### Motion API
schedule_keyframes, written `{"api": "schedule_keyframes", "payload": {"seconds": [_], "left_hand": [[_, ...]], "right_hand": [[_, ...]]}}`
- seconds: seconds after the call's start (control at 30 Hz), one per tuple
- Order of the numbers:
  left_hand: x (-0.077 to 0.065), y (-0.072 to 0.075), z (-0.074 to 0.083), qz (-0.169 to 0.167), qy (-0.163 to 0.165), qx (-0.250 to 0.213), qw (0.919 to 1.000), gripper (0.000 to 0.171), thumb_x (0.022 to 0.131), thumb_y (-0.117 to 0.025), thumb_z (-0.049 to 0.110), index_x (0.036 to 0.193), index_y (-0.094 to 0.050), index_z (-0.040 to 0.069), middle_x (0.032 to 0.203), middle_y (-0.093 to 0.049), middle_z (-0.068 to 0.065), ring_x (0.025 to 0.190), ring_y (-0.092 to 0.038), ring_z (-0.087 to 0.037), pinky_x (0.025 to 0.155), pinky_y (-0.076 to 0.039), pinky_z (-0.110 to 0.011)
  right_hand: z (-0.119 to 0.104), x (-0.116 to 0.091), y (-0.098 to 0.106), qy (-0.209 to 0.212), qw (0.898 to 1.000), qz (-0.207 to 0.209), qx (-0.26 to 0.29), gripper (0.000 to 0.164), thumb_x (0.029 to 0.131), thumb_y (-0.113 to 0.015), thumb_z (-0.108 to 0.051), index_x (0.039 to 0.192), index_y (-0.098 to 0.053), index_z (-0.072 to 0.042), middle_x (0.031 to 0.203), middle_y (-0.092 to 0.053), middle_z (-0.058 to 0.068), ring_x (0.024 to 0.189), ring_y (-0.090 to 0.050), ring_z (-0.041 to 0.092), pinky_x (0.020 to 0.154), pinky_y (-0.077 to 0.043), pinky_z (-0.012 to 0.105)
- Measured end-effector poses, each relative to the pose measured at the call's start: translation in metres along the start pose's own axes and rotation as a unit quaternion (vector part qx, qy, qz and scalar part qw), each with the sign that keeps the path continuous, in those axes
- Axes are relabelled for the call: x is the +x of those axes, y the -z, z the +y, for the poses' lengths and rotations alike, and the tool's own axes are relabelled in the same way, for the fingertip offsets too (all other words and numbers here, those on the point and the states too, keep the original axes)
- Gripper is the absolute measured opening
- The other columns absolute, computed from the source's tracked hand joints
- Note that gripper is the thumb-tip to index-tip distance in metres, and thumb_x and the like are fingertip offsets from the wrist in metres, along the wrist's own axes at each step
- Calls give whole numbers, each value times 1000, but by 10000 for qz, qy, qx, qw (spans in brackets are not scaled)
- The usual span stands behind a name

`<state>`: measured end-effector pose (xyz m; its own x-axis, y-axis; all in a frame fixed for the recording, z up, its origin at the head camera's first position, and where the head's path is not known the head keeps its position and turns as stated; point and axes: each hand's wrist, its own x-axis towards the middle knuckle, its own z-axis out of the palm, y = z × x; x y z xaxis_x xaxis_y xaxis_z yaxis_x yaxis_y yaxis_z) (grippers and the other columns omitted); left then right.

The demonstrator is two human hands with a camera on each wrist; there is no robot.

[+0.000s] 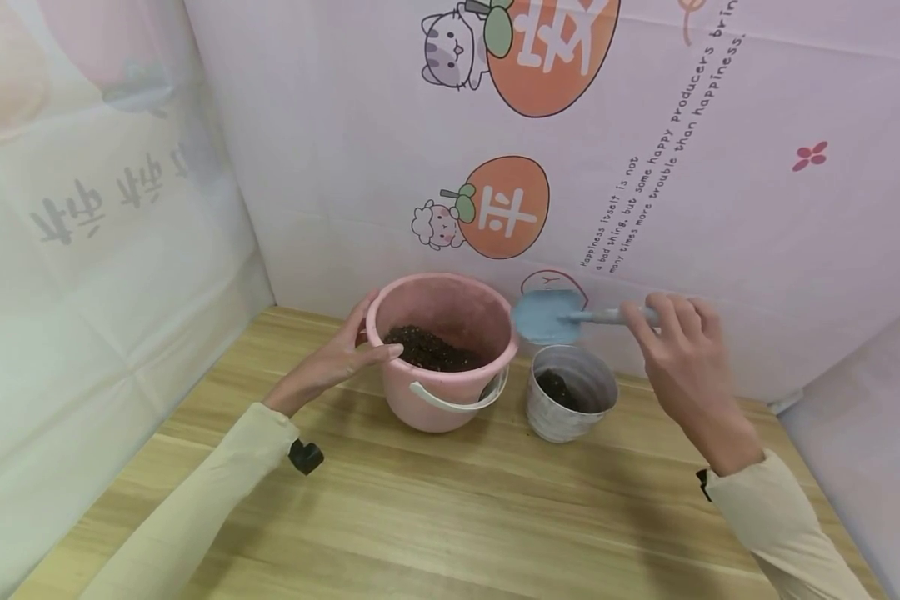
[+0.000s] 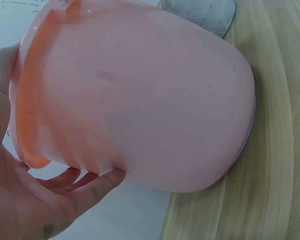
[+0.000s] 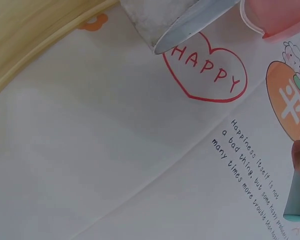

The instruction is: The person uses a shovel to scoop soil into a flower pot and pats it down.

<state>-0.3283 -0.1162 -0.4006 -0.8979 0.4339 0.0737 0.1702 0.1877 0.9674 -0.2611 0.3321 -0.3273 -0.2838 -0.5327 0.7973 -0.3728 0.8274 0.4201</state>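
Observation:
My left hand (image 1: pixel 335 360) grips the rim of a pink bucket (image 1: pixel 420 407), thumb over the edge and fingers against the outer wall, as the left wrist view also shows. Dark soil (image 1: pixel 437 352) lies in the bucket, and its white handle (image 1: pixel 457 407) hangs down in front. In my right hand (image 1: pixel 686 358) is the handle of a light blue trowel (image 1: pixel 546 318). Its blade is raised above the back rim of a grey-white pot (image 1: pixel 558 423), close to the bucket's right side. A little dark soil (image 1: pixel 555 387) sits inside the pot.
The bucket and pot stand side by side near the back of a wooden table (image 1: pixel 435 517). Right behind them hangs a white printed sheet (image 1: pixel 345 167) with cartoon fruit and lettering. Another sheet (image 1: pixel 82 317) closes off the left side.

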Motion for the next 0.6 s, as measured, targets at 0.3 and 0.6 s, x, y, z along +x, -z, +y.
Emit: {"api": "schedule_keyframes", "payload": {"seconds": [0.3, 0.6], "left_hand": [[0, -1, -1, 60, 26, 6, 10000, 109, 93, -75, 41, 169, 3, 33, 173, -13, -14, 157, -22, -35, 125, -27, -57], [0, -1, 0, 58, -7, 2, 10000, 109, 93, -76, 40, 169, 2, 32, 172, -15, -13, 157, -24, -34, 124, -28, -58]], "right_hand": [[-5, 11, -6, 347, 9990, -244, 132, 37, 91, -50, 20, 121, -61, 1, 111, -58, 25, 102, -55, 49, 85, -44, 60], [-11, 21, -6, 522, 9947, -880, 62, 48, 82, -63, 20, 125, -57, -1, 116, -54, 24, 109, -53, 46, 94, -42, 59]]}}
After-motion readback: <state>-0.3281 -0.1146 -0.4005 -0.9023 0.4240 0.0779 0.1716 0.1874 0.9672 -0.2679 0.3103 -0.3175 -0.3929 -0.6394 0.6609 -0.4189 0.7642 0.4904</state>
